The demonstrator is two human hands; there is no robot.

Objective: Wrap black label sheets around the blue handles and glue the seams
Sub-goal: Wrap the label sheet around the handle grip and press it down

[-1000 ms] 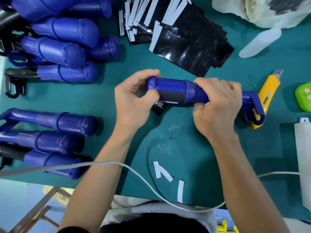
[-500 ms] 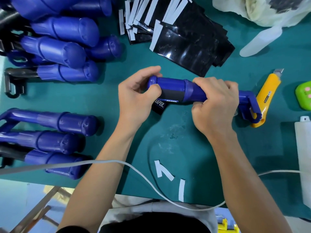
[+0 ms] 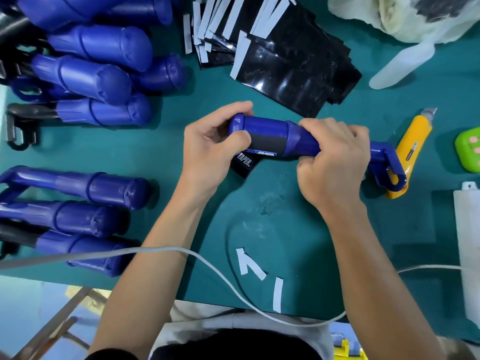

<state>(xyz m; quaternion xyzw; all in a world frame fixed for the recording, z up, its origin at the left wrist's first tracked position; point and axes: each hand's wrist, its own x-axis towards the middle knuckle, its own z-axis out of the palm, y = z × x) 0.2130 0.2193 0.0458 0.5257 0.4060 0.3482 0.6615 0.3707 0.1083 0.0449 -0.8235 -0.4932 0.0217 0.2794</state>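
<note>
Handle (image 3: 268, 127) sits crosswise over mid-mat (image 3: 285, 209), held at both ends. Left hand (image 3: 207, 152) curls round the capped end, with the thumb pressing the black label (image 3: 268, 145) onto the barrel. The label's loose end hangs below. Right hand (image 3: 333, 159) grips the neck, fingers fully curled. Label stack (image 3: 298, 74) lies beyond, and the knife (image 3: 415, 136) lies to the right.

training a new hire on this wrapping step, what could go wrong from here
The label is only partly wrapped: its printed end hangs loose under the handle, so it could go on crooked or crease. The knife lies right by the handle's hook end, near the right hand, with its blade tip out; turning the handle could knock it.
</note>
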